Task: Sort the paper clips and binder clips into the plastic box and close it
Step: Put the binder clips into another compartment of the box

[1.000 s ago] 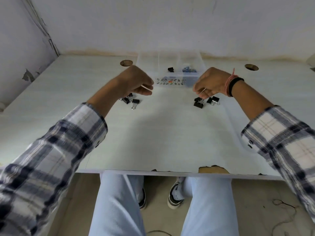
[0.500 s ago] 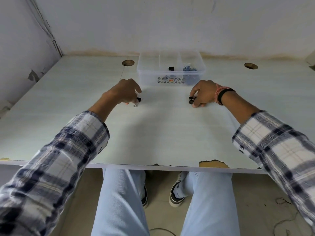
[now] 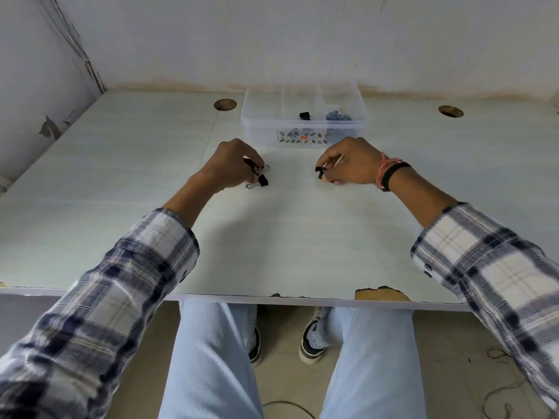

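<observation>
A clear plastic box with dividers stands open at the back of the white table. One black binder clip lies in its middle compartment and blue paper clips in its right one. My left hand rests on the table in front of the box, fingers closed on black binder clips, with one clip showing just below the fingertips. My right hand is to the right, pinching a black binder clip at its fingertips and holding a thin white stick.
Two round cable holes sit in the table on either side of the box. Walls close in at the back and left. The table's front edge is chipped near the right. My knees are below it.
Both hands have dropped from in front of the box to the table and closed over the binder clip piles. The loose clips seen a second ago are now under the fingers.
</observation>
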The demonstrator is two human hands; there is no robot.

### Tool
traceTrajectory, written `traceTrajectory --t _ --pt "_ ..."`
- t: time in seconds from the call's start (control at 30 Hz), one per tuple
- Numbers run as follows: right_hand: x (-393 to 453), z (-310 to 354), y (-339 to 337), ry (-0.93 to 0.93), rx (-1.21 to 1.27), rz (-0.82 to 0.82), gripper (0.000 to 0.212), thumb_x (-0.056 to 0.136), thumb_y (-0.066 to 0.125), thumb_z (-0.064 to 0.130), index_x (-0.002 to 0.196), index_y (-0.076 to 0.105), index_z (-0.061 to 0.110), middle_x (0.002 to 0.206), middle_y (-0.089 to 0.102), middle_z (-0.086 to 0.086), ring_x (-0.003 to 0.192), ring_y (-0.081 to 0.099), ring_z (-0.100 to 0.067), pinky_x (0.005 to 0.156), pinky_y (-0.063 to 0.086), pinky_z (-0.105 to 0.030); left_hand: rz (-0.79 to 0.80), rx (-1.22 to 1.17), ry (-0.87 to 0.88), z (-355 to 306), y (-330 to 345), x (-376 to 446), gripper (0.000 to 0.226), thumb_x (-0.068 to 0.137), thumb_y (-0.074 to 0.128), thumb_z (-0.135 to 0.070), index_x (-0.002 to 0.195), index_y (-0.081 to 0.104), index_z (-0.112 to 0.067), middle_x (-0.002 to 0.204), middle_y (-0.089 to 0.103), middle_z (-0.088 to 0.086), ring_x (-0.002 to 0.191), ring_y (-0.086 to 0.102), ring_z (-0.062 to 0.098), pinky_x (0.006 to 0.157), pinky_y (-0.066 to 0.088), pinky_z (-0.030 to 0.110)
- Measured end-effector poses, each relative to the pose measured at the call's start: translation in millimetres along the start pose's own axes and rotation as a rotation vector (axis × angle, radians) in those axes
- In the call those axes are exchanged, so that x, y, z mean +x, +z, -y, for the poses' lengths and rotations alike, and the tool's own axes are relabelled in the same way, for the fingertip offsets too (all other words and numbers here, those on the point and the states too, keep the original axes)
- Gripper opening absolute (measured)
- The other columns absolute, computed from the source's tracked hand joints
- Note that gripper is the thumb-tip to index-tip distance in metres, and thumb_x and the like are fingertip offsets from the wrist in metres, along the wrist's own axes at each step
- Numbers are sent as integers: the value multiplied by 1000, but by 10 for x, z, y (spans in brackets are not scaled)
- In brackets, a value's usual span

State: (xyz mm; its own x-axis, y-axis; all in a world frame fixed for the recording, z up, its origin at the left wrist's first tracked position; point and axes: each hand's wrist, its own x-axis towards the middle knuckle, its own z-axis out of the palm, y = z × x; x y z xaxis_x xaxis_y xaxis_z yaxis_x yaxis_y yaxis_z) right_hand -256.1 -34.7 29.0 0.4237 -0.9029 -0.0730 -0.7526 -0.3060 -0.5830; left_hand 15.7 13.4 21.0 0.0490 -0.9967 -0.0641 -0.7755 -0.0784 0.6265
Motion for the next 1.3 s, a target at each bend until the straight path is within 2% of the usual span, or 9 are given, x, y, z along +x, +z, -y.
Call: traceTrajectory --t 0.1,0.2,0.33,0.57,0.63,0.83,0.93,1.03,1.3 --pt "18 -8 -23 44 214 -46 19 83 75 8 102 78 10 91 78 -12 78 77 -26 85 61 -38 -27 -73 2 34 -2 3 42 75 78 8 110 78 -14 109 71 11 95 71 24 52 42 13" --pt "19 1 -56 124 607 -75 17 85 72 -3 102 73 -2 103 73 -24 89 74 -37 83 63 -42 -43 -89 20 75 -9 14 42 77 80 4 115 76 -13 115 72 8 104 69 24 58 43 14" --pt "33 26 -52 237 1056 -134 12 87 67 -10 98 67 -6 103 68 -24 80 73 -28 69 64 -32 11 -83 14 99 -12 54 45 79 81 -5 121 73 -18 121 69 7 103 67 25 62 47 20" --pt "61 -12 -8 551 1682 17 22 95 45 -4 111 58 -9 105 60 -26 78 58 -25 56 54 -21 153 215 136 -59 -8 181 57 89 65 -9 142 59 -29 149 53 2 128 55 24 103 45 31" --pt "67 -7 16 580 1737 41 25 95 43 -1 113 58 -9 106 61 -28 74 56 -23 53 52 -23 158 263 151 -84 -1 215 51 90 66 -12 139 63 -27 145 56 2 126 56 24 100 45 29" --pt "72 101 108 607 1698 123 30 95 57 10 117 57 -10 107 59 -30 77 59 -25 51 54 -23 85 224 207 -102 27 199 29 84 73 -8 112 77 -13 109 72 5 92 64 20 77 46 24" --pt "92 154 151 573 1644 116 26 95 58 4 116 56 -11 110 57 -31 83 60 -24 57 57 -21 57 203 218 -86 16 159 23 81 73 -7 103 79 -11 96 73 6 88 68 24 73 54 28" --pt "96 175 193 547 1569 78 27 95 54 -6 122 53 -12 120 55 -35 88 63 -29 62 61 -24 38 206 205 -66 4 134 20 81 75 -10 101 79 -11 84 66 1 69 59 14 59 46 19" --pt "93 180 221 541 1491 1 29 94 50 -14 122 52 -11 130 52 -32 100 66 -43 71 64 -35 4 113 209 -86 -7 149 14 79 81 -16 91 78 -10 85 73 0 77 67 16 58 45 12"
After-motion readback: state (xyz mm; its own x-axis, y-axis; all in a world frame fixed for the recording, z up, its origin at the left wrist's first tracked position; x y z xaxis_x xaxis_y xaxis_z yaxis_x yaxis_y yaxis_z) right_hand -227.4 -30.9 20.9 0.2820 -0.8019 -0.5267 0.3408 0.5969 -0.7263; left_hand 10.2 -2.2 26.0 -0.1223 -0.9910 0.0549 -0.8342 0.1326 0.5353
